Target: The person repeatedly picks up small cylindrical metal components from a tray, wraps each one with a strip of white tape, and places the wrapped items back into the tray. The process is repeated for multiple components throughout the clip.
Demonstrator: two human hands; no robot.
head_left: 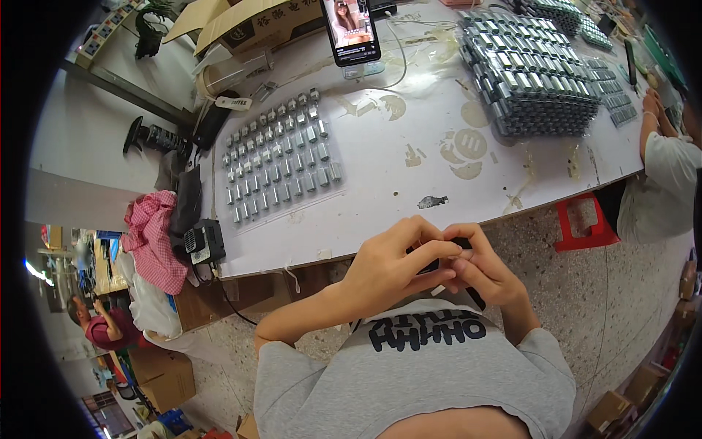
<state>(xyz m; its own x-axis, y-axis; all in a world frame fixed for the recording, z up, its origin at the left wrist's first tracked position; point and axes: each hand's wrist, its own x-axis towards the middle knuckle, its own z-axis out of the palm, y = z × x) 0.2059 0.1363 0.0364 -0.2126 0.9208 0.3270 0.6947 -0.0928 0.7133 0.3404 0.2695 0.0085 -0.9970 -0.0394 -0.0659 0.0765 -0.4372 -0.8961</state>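
Just off the table's front edge, above my lap, my left hand (395, 260) and my right hand (488, 272) meet with fingertips pressed together. Both are closed around a small dark thing (430, 268), mostly covered by the fingers, so its kind cannot be made out. Ahead and to the left on the white table, a clear plastic tray (292, 206) lies flat. Rows of small silver metal cylinders (298, 139) stand in it, apart from both hands.
At the back right rises a tall stack of filled trays (534, 80). A phone (352, 33) with a lit screen stands at the back, near a cardboard box (256, 25). A black device (205, 243) sits at the left corner. Another person (662, 157) sits at the right, beside a red stool (589, 227).
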